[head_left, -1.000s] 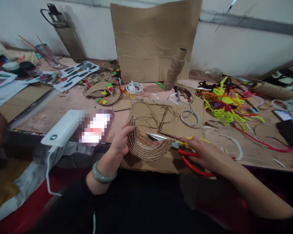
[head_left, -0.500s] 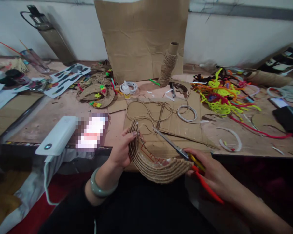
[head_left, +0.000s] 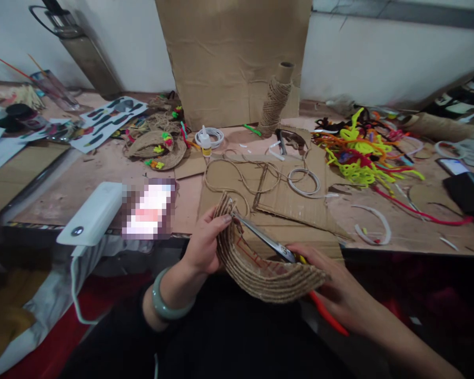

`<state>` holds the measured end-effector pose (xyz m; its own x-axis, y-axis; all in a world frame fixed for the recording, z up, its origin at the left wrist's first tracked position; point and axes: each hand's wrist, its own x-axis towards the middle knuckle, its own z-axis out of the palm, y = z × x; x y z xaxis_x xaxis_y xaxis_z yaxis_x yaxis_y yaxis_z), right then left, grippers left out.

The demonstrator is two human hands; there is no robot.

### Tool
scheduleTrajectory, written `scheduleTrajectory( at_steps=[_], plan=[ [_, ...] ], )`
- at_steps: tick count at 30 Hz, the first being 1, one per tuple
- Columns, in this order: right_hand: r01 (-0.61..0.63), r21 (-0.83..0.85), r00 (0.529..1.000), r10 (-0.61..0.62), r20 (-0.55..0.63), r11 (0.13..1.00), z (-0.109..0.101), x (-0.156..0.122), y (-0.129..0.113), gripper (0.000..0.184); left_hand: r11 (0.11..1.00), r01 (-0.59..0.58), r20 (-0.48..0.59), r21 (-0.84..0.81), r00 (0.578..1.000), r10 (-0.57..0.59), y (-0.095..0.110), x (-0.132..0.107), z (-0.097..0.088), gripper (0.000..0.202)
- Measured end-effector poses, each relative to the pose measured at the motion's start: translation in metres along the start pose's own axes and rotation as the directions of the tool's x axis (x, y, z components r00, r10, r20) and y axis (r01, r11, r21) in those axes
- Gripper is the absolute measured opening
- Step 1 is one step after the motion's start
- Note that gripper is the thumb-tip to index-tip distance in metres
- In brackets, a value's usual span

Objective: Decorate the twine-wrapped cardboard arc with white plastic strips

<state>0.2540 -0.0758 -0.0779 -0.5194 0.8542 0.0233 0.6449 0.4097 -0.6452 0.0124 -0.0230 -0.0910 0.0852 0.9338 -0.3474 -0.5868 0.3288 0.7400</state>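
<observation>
A curved crescent covered in rows of jute twine (head_left: 268,287) is in front of my body, its hollow side facing away from me. My left hand (head_left: 206,239) is closed on its upper left end, thumb on the front and a green bangle on the wrist. Red marks show along the inner edge. My right hand (head_left: 332,284) grips scissors (head_left: 270,242) with yellow and red handles, near the crescent's right end. The blades lie across the hollow, and their tips reach the twine beside my left thumb. Whether the blades touch the twine I cannot tell.
Cardboard sheets (head_left: 296,208) lie just beyond, with loose twine across them. A twine spool (head_left: 275,102), a glue bottle (head_left: 205,142) and a pile of coloured pipe cleaners (head_left: 355,152) stand farther back. Left are a power bank (head_left: 92,213) and a phone (head_left: 150,209).
The scissors' tips have moved left to the crescent's left end; before, they pointed into the space above the hollow. Both hands and the crescent have shifted slightly right in view.
</observation>
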Motion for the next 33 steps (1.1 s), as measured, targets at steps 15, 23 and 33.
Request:
scheduleTrajectory(
  at_steps=[15,23,33],
  plan=[
    [-0.016,-0.001,0.997,0.015,-0.081,1.000,0.013,-0.009,0.018,0.047,1.000,-0.008,-0.022,0.025,1.000,0.009,-0.001,0.000,0.008,0.018],
    [0.011,0.015,0.995,-0.009,-0.100,1.000,0.010,-0.007,0.016,0.046,0.998,-0.024,0.031,0.055,0.999,0.022,-0.003,0.000,0.006,0.017],
    [-0.024,0.062,0.998,0.028,-0.064,0.998,0.011,-0.009,0.013,0.042,1.000,-0.013,0.014,0.022,1.000,0.013,-0.003,-0.001,0.006,0.021]
  ],
)
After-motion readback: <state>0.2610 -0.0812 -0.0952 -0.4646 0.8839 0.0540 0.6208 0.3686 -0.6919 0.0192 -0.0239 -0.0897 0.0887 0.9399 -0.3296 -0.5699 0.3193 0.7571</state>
